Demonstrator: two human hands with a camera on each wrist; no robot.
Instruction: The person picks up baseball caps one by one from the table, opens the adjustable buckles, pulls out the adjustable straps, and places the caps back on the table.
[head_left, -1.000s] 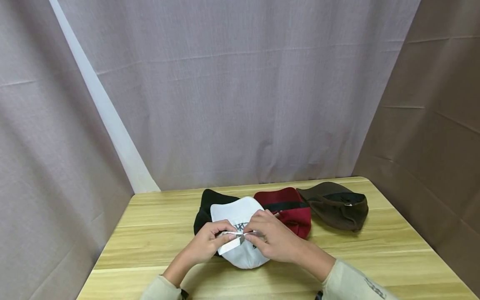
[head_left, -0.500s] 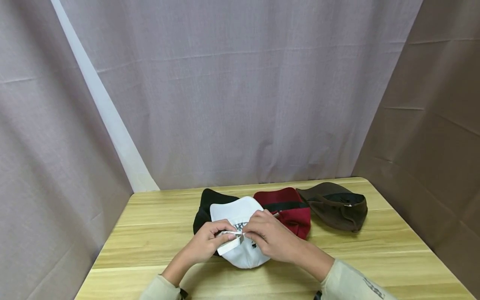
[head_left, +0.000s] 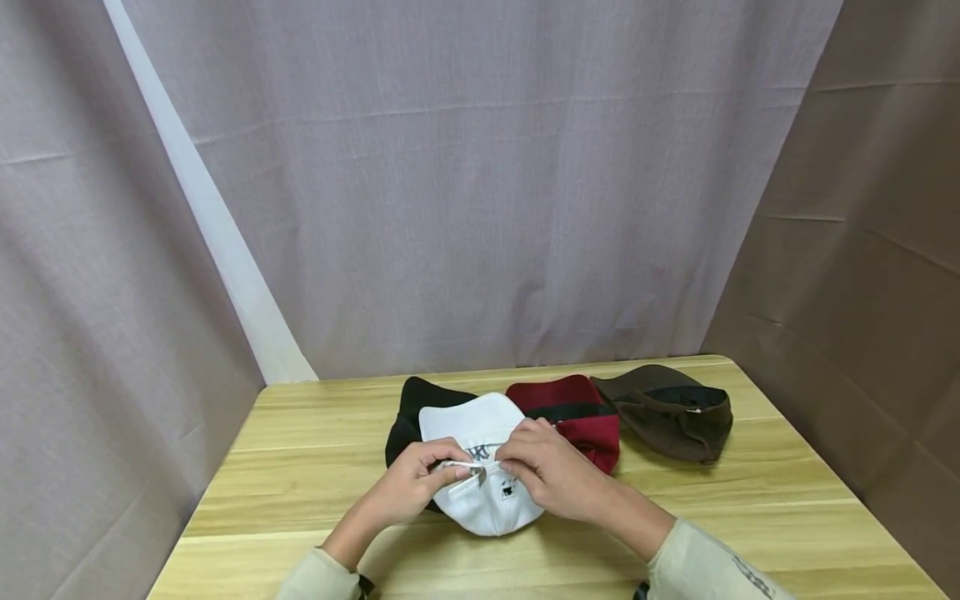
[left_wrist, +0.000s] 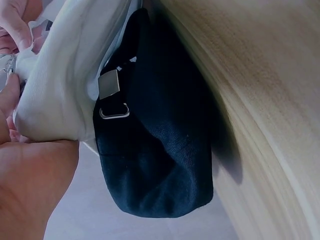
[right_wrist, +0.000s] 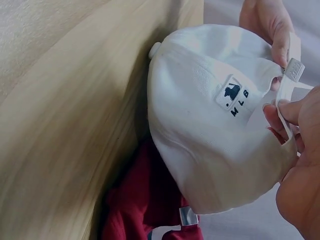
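Note:
A white baseball cap (head_left: 468, 419) lies crown toward me in the head view, its brim pointing away. At its rear opening, my left hand (head_left: 412, 485) pinches the strap side near a metal buckle (right_wrist: 294, 70). Across from it, my right hand (head_left: 558, 473) pinches the white strap (right_wrist: 283, 94) between thumb and fingers. An MLB patch (right_wrist: 231, 93) shows on the crown in the right wrist view. Behind the white cap on the left sits a black cap (left_wrist: 155, 145) with a metal buckle. Fingers partly hide the strap.
Beside the white cap on the right is a dark red cap (head_left: 555, 393), partly behind my right hand. A brown cap (head_left: 671, 433) lies farther right. All rest on a wooden table (head_left: 300, 450), with grey curtains (head_left: 450, 208) behind it.
My right hand has shifted slightly right along the strap, uncovering more of the patch. The loose strap piece by my left fingers now hangs lower against the crown. The other caps stay put.

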